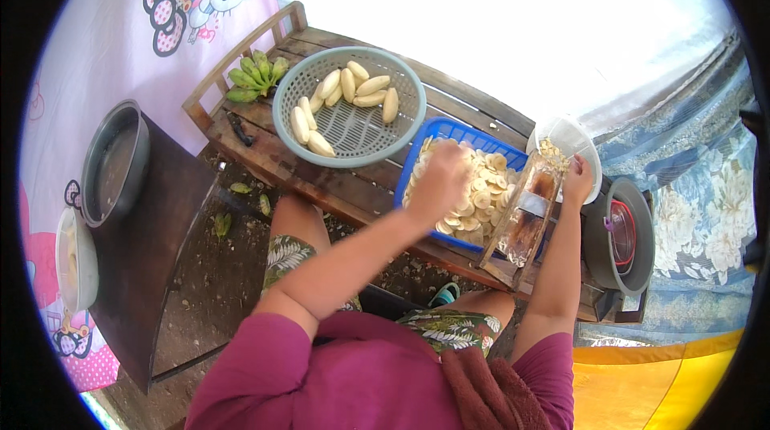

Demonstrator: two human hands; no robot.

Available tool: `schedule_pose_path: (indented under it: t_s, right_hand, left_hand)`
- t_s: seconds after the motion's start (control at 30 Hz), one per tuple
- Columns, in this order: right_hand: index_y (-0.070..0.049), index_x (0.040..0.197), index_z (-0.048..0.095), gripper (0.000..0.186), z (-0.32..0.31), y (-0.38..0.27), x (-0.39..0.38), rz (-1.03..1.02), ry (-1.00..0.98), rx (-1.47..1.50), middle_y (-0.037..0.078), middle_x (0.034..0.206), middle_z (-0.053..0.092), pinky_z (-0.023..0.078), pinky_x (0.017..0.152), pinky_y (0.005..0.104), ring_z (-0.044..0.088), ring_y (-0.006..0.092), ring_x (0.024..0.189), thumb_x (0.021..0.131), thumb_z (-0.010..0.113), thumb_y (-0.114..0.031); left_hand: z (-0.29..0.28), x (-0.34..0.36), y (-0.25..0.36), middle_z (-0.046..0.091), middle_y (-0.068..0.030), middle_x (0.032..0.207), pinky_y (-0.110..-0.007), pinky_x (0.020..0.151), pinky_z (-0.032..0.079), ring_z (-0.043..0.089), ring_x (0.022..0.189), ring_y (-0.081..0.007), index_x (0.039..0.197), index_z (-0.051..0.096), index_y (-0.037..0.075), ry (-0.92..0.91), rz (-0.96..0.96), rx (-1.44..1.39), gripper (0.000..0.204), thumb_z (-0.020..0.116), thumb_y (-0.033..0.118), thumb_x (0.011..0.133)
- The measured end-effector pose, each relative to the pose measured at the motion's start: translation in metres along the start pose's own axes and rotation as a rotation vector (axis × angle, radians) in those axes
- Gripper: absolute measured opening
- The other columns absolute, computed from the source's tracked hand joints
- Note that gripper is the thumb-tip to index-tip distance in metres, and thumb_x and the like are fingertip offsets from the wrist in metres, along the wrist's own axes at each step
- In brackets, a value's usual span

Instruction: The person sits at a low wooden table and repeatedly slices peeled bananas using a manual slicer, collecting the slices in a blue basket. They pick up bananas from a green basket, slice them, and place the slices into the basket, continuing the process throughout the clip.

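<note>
A blue plastic basket [501, 133] holds pale round banana slices [484, 200]. My left hand [441, 177] is blurred over these slices, and its grip is unclear. Lying across the basket's right side is a wooden slicer [507, 258] with a metal plate [532, 203] and bits of banana at its far end. My right hand [577, 179] has its fingers curled beside that end, against a white container [589, 145]; what they grip, if anything, is too small to tell. Left of the blue basket, a grey-green colander [290, 87] holds several peeled bananas [371, 86].
These sit on a slatted wooden bench [258, 170], with green bananas [253, 77] at its left end and a grey tub [642, 245] holding a red item at right. A dark table [176, 189] at left carries a metal basin [136, 121] and a white bowl [84, 269].
</note>
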State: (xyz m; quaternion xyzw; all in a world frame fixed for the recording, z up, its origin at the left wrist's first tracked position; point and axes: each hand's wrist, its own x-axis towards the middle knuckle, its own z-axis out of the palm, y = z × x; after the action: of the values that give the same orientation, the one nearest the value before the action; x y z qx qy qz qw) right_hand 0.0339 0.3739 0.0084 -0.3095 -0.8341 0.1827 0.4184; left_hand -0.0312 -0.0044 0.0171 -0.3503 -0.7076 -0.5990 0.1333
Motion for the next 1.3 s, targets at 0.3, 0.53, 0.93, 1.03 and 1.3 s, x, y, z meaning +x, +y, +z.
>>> schedule_pose_path:
  t_s: [0.3, 0.53, 0.93, 1.03, 1.3]
  right_hand:
    - [-0.002, 0.11, 0.07, 0.021, -0.051, -0.01, -0.039, 0.01, -0.049, 0.155, 0.012, 0.098, 0.072, 0.05, 0.083, 0.0328, 0.066, 0.0187, 0.089, 0.092, 0.064, -0.013]
    - [0.003, 0.114, 0.067, 0.022, -0.066, -0.069, -0.064, 0.105, -0.021, 0.479, 0.008, 0.104, 0.069, 0.049, 0.086, 0.0273, 0.063, 0.0138, 0.093, 0.096, 0.061, -0.009]
    - [0.0, 0.143, 0.043, 0.049, -0.073, -0.214, -0.144, 0.152, -0.676, 0.844, 0.019, 0.126, 0.061, 0.051, 0.092, 0.0305, 0.065, 0.021, 0.109, 0.097, 0.059, -0.008]
    - [-0.004, 0.153, 0.022, 0.074, -0.081, -0.222, -0.15, 0.214, -0.699, 0.872, 0.021, 0.132, 0.055, 0.05, 0.091, 0.0299, 0.062, 0.0197, 0.11, 0.093, 0.065, -0.006]
    - [-0.006, 0.146, 0.026, 0.077, -0.116, -0.148, -0.147, 0.243, -0.423, 0.768, 0.018, 0.131, 0.046, 0.051, 0.091, 0.034, 0.057, 0.0239, 0.111, 0.083, 0.067, 0.004]
  left_hand:
    - [-0.187, 0.057, -0.152, 0.066, -0.0126, 0.119, -0.048, 0.1, 0.044, 0.053, 0.122, -0.0346, 0.112, 0.071, 0.009, -1.114, -0.39, 1.215, 0.032, 0.065, 0.008, 0.081]
    - [-0.215, 0.079, -0.161, 0.064, -0.0069, 0.123, -0.036, 0.102, 0.043, 0.058, 0.115, -0.0259, 0.127, 0.063, 0.011, -0.98, -0.626, 0.576, 0.048, 0.074, 0.023, 0.082]
    - [-0.099, 0.1, -0.013, 0.064, -0.0079, 0.117, -0.032, 0.094, 0.047, 0.06, 0.106, -0.0168, 0.13, 0.056, -0.001, -0.552, -0.67, -0.609, 0.057, 0.069, 0.038, 0.091]
    - [-0.04, 0.085, 0.034, 0.068, -0.0102, 0.105, -0.031, 0.084, 0.048, 0.062, 0.096, -0.0172, 0.117, 0.064, -0.003, -0.714, -0.488, -0.267, 0.057, 0.071, 0.045, 0.088]
    - [0.051, 0.012, 0.069, 0.051, -0.0267, 0.125, -0.044, 0.101, 0.043, 0.051, 0.122, -0.0392, 0.133, 0.053, -0.003, -0.453, -0.26, -0.063, 0.061, 0.061, 0.043, 0.094]
